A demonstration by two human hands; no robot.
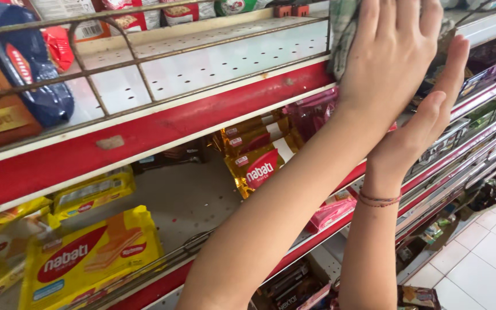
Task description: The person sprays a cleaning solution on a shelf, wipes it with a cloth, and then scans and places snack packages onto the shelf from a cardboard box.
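My left hand (394,54) lies flat, fingers up, on a green-and-white checked cloth (343,34), pressing it against the top white shelf (231,57) at its right end. My right hand (426,123), with a thin braided band on the wrist, reaches up just right of the left hand. Its fingers are stretched out and touch dark packets (483,63) on the same shelf level. I see nothing held in the right hand. Part of the cloth is hidden under the left hand.
A red shelf edge (162,129) and a rusty wire rail (144,57) run across. Dark blue and brown snack bags (24,74) stand top left. Yellow wafer packs (87,258) and gold-red packs (259,161) lie on the lower shelf. White floor tiles (483,258) show bottom right.
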